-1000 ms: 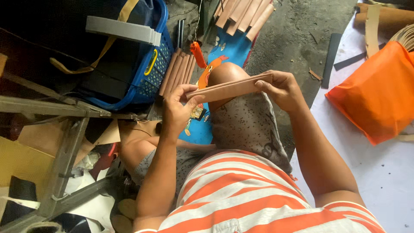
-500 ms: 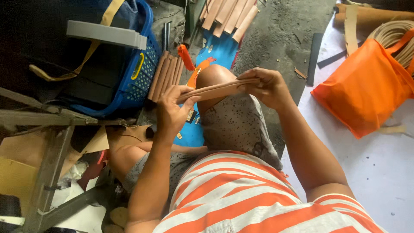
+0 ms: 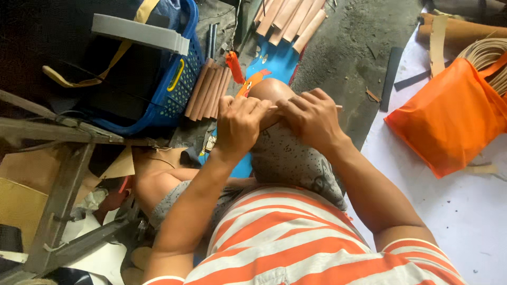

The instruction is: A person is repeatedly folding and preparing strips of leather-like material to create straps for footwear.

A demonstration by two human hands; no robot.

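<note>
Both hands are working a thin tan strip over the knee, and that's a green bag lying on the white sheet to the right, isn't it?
Not quite: the bag is orange, not green, as the head view shows. The rest holds: left hand and right hand hold the thin tan strip over the knee, and the bag lies on the white sheet.

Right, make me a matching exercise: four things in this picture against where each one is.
Things:
1. blue basket
2. orange bag
3. tan strip
4. striped shirt

Places:
A. lower middle
B. pinched between left hand and right hand over the knee
C. upper left
D. on the white sheet, right

Pairs: 1-C, 2-D, 3-B, 4-A
</note>
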